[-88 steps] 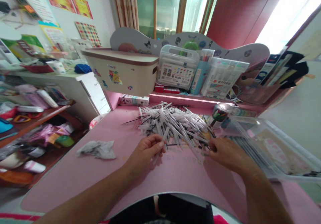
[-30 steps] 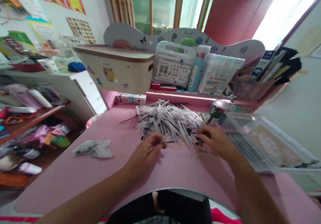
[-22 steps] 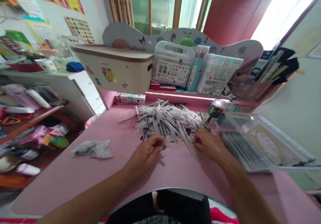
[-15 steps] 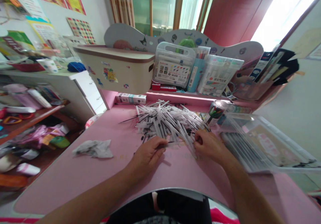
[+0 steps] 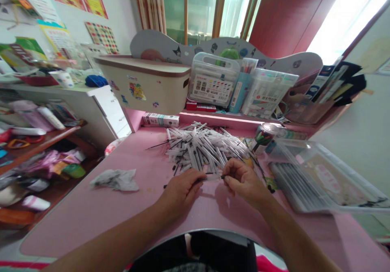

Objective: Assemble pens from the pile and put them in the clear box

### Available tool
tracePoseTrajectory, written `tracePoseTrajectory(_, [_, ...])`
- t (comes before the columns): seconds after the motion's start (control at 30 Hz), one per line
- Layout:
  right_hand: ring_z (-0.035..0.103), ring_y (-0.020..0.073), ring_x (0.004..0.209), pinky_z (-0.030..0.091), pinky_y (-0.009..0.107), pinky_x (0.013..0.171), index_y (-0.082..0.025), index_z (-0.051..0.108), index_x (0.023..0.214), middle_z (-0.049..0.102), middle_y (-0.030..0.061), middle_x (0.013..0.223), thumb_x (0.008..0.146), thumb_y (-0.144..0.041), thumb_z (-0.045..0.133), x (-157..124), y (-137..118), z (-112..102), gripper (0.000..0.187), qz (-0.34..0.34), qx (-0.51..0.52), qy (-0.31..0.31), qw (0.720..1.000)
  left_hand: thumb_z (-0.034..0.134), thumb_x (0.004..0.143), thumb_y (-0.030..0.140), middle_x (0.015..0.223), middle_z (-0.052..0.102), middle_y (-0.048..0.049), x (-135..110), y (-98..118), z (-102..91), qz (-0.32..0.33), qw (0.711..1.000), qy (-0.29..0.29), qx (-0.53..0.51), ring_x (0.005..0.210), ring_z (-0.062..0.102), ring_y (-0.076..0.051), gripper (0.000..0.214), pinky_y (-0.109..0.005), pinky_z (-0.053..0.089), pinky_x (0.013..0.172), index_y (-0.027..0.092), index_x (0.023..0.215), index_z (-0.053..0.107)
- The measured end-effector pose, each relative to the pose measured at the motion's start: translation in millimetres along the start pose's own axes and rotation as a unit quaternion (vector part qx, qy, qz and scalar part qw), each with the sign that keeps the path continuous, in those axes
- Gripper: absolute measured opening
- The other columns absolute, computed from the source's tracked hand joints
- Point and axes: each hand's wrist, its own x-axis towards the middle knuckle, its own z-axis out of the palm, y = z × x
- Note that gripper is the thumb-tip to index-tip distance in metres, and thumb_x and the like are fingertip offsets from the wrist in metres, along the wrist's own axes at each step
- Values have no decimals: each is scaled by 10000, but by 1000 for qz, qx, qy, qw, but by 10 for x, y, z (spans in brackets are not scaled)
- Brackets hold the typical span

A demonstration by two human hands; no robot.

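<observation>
A clear pen tube lies nearly level between the fingers of both hands, above the pink bench. The left hand grips one end, thumb and forefinger closed narrow, knuckles up, the forearm slanting in from the lower left. A dark tip shows beside this hand, on the side away from the tube. The right hand faces it, thumb and bent forefinger pinching a small dark piece at the tube's other end; whether the two touch is too small to tell. Just beyond the fingers spreads a heap of tubes. Left of the left fingers, well apart, lies a crumpled cloth. Beyond the right fingers stands a can; to their right, a clear case holds a row of grey rods.
</observation>
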Motion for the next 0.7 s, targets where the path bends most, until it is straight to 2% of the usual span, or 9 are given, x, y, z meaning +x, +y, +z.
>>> tracePoseTrajectory(0.2, [462, 61, 441, 383, 170, 418, -217, 463, 781, 513, -73, 581, 711, -197, 607, 0, -16, 24, 161, 0, -8, 7, 1000, 514, 894, 140, 950, 699, -60, 8, -7, -4, 7, 1000, -4, 15, 884, 651, -198, 220, -307, 494, 791, 183, 1048, 666])
tracePoseTrajectory(0.47, [476, 75, 523, 404, 193, 487, -208, 513, 809, 499, -55, 639, 754, -202, 602, -19, -14, 64, 105, -27, -77, 39, 996, 507, 882, 138, 938, 712, -62, 5, -26, -3, 23, 1000, 2, 13, 870, 661, -196, 233, -301, 505, 782, 195, 1032, 676])
tracePoseTrajectory(0.7, [563, 116, 607, 443, 236, 585, -197, 583, 910, 571, -28, 671, 817, -206, 572, -30, 64, 15, 94, -30, -122, 14, 992, 516, 892, 144, 947, 720, -64, 15, -35, -11, 18, 1000, 2, 18, 881, 665, -195, 235, -299, 509, 787, 199, 1045, 686])
